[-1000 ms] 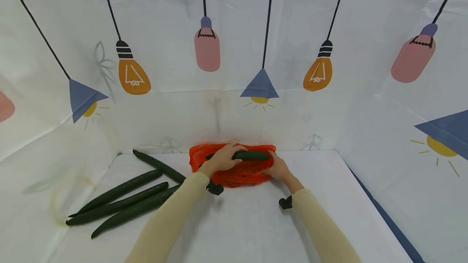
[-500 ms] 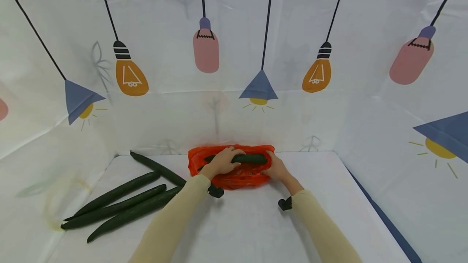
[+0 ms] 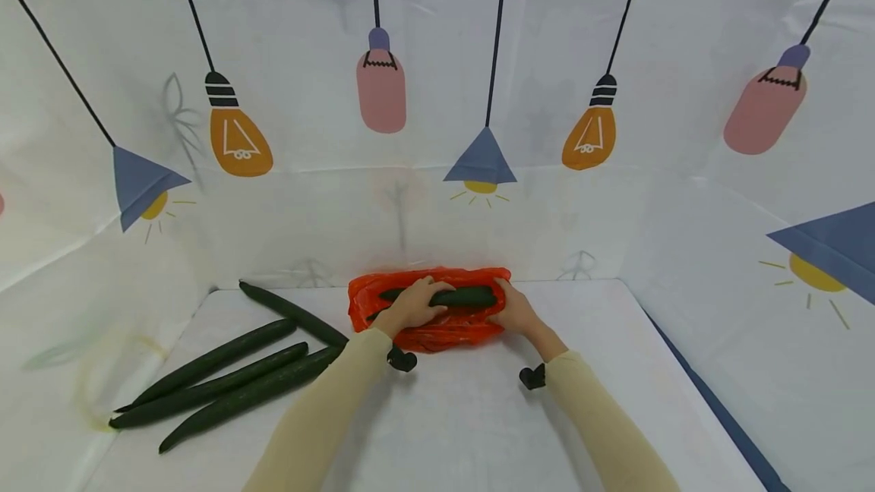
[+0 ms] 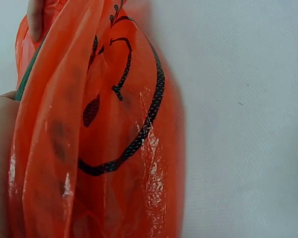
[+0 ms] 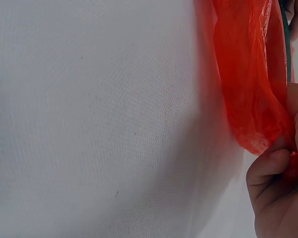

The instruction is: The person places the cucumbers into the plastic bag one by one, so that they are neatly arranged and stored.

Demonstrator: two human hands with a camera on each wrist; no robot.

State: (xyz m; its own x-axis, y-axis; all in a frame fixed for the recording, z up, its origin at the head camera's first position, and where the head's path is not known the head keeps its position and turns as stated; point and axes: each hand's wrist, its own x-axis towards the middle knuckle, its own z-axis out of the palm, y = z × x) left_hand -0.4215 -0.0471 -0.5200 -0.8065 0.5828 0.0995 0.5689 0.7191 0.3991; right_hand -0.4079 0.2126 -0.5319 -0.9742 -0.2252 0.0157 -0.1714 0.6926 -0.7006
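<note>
An orange plastic bag [image 3: 424, 332] lies at the far middle of the white table, and a dark green cucumber [image 3: 461, 296] lies across its open mouth. My left hand [image 3: 410, 304] grips the cucumber near its left part. My right hand [image 3: 516, 311] pinches the bag's right edge beside the cucumber's tip. In the left wrist view the bag [image 4: 104, 139] fills the left half, with a black printed face on it. In the right wrist view the bag [image 5: 251, 84] hangs at the upper right, bunched between my fingers [image 5: 268, 166].
Several long cucumbers [image 3: 225, 374] lie in a loose row at the table's left, one [image 3: 294, 313] angled toward the bag. White cloth walls printed with lamps enclose the table [image 3: 465, 424] on three sides.
The cucumber and my left hand have sunk slightly lower into the bag's mouth. My right hand stays on the bag's edge.
</note>
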